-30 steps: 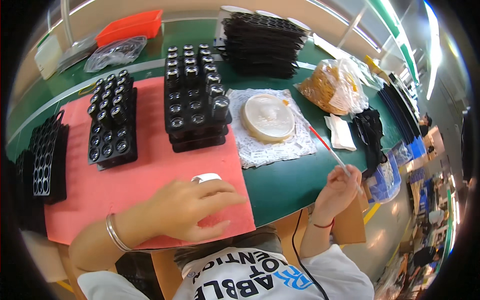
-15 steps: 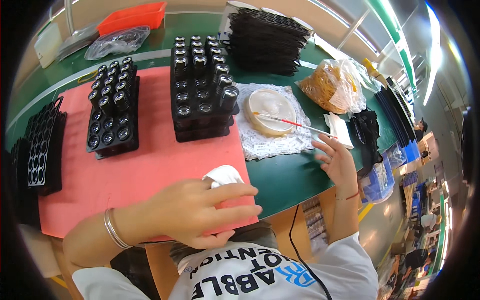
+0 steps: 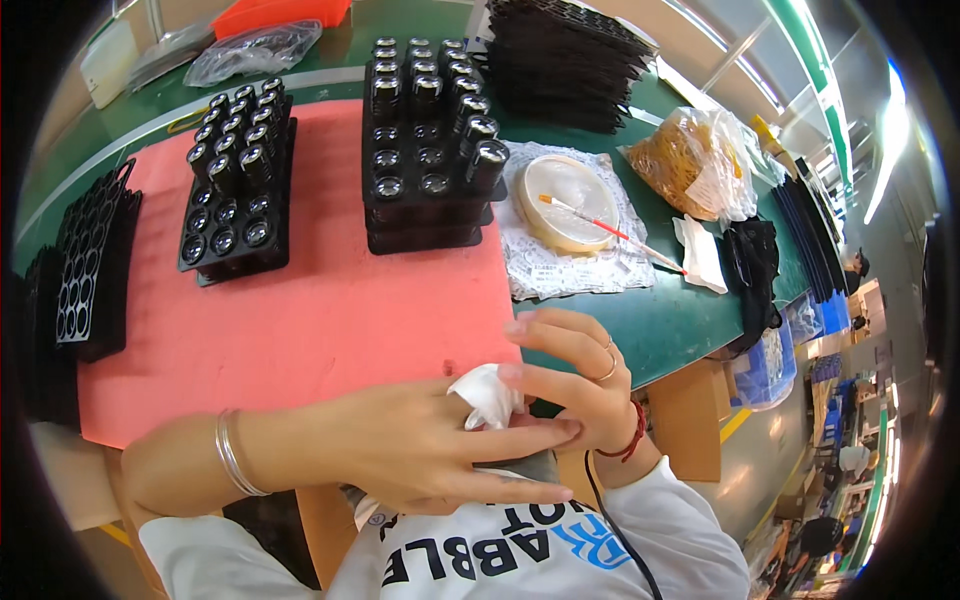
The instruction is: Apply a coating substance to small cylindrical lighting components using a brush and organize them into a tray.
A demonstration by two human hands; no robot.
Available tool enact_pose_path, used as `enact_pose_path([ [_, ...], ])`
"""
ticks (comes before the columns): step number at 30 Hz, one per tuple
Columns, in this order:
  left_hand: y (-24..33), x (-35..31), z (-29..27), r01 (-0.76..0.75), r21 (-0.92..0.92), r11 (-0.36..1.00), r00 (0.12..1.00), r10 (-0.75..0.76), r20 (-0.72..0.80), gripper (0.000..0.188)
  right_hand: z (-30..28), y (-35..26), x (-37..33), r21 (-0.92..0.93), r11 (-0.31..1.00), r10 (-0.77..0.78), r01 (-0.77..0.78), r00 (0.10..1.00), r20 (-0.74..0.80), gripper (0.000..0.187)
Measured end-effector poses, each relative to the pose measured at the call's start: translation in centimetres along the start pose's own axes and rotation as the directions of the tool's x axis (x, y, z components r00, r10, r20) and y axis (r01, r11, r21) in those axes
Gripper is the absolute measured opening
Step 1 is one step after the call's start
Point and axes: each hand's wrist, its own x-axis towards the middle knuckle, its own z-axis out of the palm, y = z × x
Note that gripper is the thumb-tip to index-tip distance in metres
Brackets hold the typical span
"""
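My left hand holds a small crumpled white cloth at its thumb side, its other fingers stretched out to the right. My right hand, with rings on one finger, is close against it at the front edge of the table. The right hand's fingers are apart, and one fingertip touches or overlaps the cloth. Its thumb is partly hidden by the left fingers. Beyond the right hand, a thin brush with a red and white handle lies across a round shallow dish on a patterned white sheet.
Black trays hold shiny black cylinders on a pink mat. Empty trays stand at left, a tall stack at back. A bag of brownish-yellow pieces, a white tissue and black cloth lie right.
My right hand has come away from the brush's handle end, in and down to the cloth. My left hand has shifted slightly right, still with the cloth. The view has tilted slightly.
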Motion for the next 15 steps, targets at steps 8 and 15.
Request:
enact_pose_path([
  [8,-0.5,-0.4,0.3,-0.078,0.216,0.973,0.997,0.074,0.028,0.053,-0.3,0.7,-0.4,0.199,0.968,0.148,-0.149,0.989,0.024,0.031],
  [15,-0.3,-0.9,0.9,-0.085,0.171,0.982,0.996,0.089,-0.015,0.044,0.0,0.4,-0.9,0.502,0.751,0.441,-0.429,0.892,0.102,0.015],
])
